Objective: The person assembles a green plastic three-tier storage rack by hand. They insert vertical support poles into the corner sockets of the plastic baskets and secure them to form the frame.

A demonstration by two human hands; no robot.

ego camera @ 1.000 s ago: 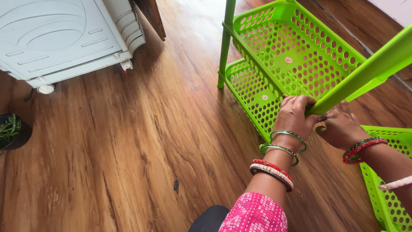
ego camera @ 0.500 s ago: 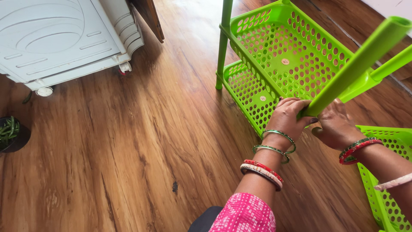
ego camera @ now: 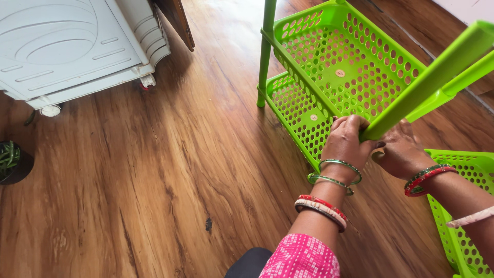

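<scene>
Gripping one green pole (ego camera: pixel 422 77), both hands (ego camera: pixel 347 139) clamp beside three perforated baskets (ego camera: pixel 355 62).

Both hands (ego camera: pixel 373 144) low, fingers curled tight

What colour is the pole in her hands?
The pole is bright lime green, shown in the head view.

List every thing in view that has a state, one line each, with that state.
Left hand: closed around the lower end of the green plastic pole.
Right hand: at the pole's base, grip hidden.
Green plastic pole: tilted, held.
Green perforated two-tier plastic rack: standing on the floor, shelves empty.
Loose green perforated tray: lying on the floor.
White appliance on castors: standing.
</scene>
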